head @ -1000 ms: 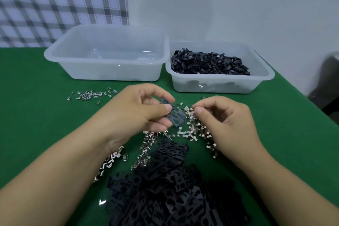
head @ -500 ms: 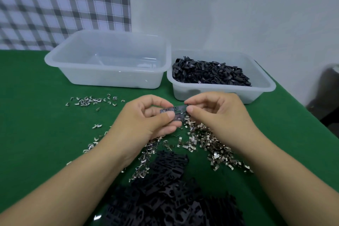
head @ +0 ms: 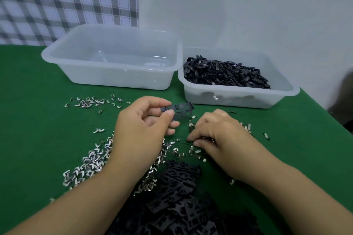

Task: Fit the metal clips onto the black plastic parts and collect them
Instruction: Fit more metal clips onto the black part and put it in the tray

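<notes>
My left hand [head: 142, 126] pinches a flat black plastic part [head: 178, 108] between thumb and fingers, held above the green table. My right hand [head: 215, 135] is lowered palm-down onto the scattered metal clips [head: 193, 150], its fingertips curled among them; whether it pinches a clip is hidden. More metal clips [head: 89, 164] lie in a heap by my left wrist. A pile of black plastic parts [head: 177, 196] lies close to me between my forearms.
An empty clear tub [head: 114, 63] stands at the back left. A second clear tub [head: 282, 89] at the back right holds many black parts [head: 225, 72]. A small scatter of clips [head: 91, 101] lies left of my hands. The green table ends at the right edge [head: 324, 108].
My right hand has let go of the black part and dropped down onto the clips. My left hand still holds the part, now raised a little higher.
</notes>
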Demonstrator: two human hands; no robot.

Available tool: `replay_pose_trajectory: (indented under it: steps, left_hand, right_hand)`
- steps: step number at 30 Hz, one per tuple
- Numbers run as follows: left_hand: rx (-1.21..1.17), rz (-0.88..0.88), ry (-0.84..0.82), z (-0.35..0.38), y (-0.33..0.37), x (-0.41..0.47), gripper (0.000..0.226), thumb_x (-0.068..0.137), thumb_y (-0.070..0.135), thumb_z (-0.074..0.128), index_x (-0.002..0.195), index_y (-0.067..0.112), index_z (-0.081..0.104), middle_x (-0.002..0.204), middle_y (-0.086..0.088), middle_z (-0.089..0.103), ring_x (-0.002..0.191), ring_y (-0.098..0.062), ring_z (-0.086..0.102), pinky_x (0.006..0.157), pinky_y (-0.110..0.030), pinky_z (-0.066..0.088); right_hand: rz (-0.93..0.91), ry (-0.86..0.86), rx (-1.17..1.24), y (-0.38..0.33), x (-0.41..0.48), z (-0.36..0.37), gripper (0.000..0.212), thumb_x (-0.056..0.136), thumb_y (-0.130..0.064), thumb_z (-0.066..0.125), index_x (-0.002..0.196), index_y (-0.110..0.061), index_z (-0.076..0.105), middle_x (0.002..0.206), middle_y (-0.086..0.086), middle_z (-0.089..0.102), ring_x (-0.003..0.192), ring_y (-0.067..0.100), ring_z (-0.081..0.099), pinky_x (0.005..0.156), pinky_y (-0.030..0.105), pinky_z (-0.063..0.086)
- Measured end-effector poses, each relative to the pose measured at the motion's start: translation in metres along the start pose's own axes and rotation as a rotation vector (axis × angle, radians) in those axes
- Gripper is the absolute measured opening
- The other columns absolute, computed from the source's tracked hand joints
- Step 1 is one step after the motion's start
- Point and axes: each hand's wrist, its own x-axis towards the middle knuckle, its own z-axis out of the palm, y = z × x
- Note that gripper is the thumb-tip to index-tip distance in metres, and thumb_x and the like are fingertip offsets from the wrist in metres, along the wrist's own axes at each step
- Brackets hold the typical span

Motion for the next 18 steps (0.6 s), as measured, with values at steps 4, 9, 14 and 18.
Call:
replay_pose_trajectory:
  steps: [4,9,14,18]
  left_hand:
    - [0.068,0.015,-0.049,-0.001,-0.001,-0.001,0.024,0.085,-0.003,0.063,0.089,0.020,0.068,0.072,0.007,0.066,0.060,-0.012,0.070,0.054,-0.017,0.054]
    - [0.280,0.067,-0.071,-0.003,-0.001,-0.002,0.028,0.088,0.003,0.060,0.088,0.029,0.070,0.077,-0.003,0.065,0.051,0.000,0.062,0.052,-0.012,0.049]
    - [0.521,0.314,-0.145,0.001,0.002,-0.009,0.018,0.083,0.014,0.068,0.087,0.030,0.072,0.078,0.011,0.058,0.061,-0.005,0.060,0.058,-0.015,0.049]
    - [0.594,0.417,-0.147,0.001,0.001,-0.010,0.018,0.080,0.012,0.073,0.093,0.024,0.074,0.078,0.009,0.059,0.068,-0.008,0.057,0.060,-0.015,0.046]
  right_hand:
    - [-0.020,-0.023,-0.034,-0.001,0.003,0.002,0.007,0.087,-0.021,0.062,0.088,-0.024,0.068,0.089,-0.009,0.057,0.092,0.012,0.041,0.084,0.028,0.036]
    - [0.081,0.237,0.138,-0.001,0.000,0.005,0.014,0.086,-0.017,0.059,0.079,-0.028,0.055,0.079,-0.016,0.054,0.078,0.003,0.048,0.068,0.011,0.034]
    - [0.168,0.449,0.258,-0.006,0.002,0.010,0.014,0.078,-0.014,0.065,0.072,-0.026,0.060,0.064,-0.012,0.054,0.064,0.006,0.051,0.056,0.011,0.037]
    - [0.169,0.458,0.234,-0.009,0.004,0.015,0.013,0.076,-0.015,0.066,0.071,-0.024,0.060,0.061,-0.014,0.052,0.065,0.005,0.050,0.057,0.011,0.037]
